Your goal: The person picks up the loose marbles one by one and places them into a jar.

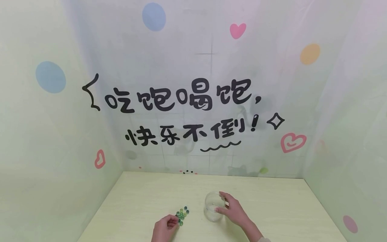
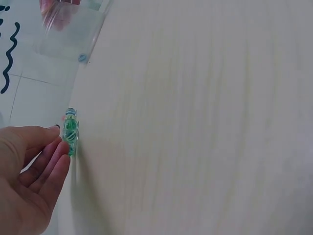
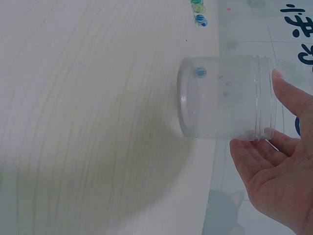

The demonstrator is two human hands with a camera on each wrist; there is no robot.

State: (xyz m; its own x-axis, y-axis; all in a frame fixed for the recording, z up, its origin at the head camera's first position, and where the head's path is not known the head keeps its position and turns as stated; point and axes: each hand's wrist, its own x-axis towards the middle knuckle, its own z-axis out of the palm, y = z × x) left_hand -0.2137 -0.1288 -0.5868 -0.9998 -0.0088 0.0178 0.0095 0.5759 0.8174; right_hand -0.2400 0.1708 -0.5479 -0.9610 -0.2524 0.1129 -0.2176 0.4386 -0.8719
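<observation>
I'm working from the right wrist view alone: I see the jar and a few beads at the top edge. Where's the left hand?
Observer: In the head view, the left hand is down at the beads, across from the jar.
Operator: Are there more beads than the few I see?
Observer: Yes, the head view shows roughly a dozen clustered together.
Operator: And which side of them is that hand on?
Observer: Their lower left, as the head camera sees it.
</observation>
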